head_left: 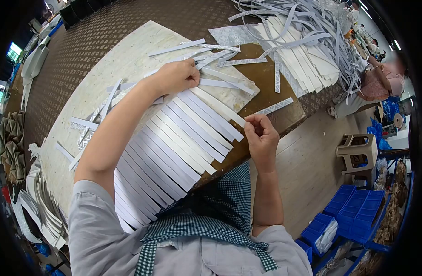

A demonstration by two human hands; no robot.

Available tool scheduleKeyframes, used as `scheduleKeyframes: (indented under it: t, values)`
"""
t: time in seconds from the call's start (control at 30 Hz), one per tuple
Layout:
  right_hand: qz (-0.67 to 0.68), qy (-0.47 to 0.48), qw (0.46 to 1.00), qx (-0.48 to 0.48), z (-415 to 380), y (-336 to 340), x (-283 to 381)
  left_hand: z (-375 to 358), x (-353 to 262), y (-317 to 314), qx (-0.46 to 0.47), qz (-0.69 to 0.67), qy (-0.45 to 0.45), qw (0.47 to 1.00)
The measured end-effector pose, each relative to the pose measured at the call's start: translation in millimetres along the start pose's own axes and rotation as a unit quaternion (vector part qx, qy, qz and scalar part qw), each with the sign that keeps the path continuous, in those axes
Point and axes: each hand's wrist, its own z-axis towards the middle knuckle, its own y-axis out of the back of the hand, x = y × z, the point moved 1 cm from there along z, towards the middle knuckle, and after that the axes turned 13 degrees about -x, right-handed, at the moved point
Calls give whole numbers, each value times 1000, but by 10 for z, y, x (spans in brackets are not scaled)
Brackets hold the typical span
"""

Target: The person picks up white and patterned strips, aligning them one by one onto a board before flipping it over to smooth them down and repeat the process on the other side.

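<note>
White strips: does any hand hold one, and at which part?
The right hand pinches the near end of one white strip; the left hand presses its far end.

A plastic stool [358,149] and blue bins [353,209] stand on the wooden floor [307,170].

Left forearm [114,133] hides strips [174,142] beneath.

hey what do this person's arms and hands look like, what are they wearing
Both hands, the left hand and the right hand, are bare: no gloves, and no rings or watch that I can make out. The forearms are uncovered. Short light grey sleeves end near the elbows. Over the grey shirt hangs a dark green-and-white checked apron.
</note>
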Motion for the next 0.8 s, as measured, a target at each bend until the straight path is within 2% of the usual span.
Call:
scheduleKeyframes:
  t: [0.37,0.47,0.57,0.67,0.7,0.8]
  values:
    - [-80,19,996,35,3,-7,18,76,-163,57,40,103,-24,994]
    - [-98,26,994,41,9,2,34,22,-165,-62,-23,138,-62,988]
    - [-111,30,992,45,16,-4,33,-86,-190,-186,-119,184,-171,961]
    - [-115,35,992,42,8,-10,15,-264,-268,-245,-116,141,-278,943]
    - [-113,32,992,42,5,-14,-3,-329,-273,-272,-91,140,-292,942]
    - [-120,47,990,49,2,-13,8,-484,-324,-300,-130,134,-304,934]
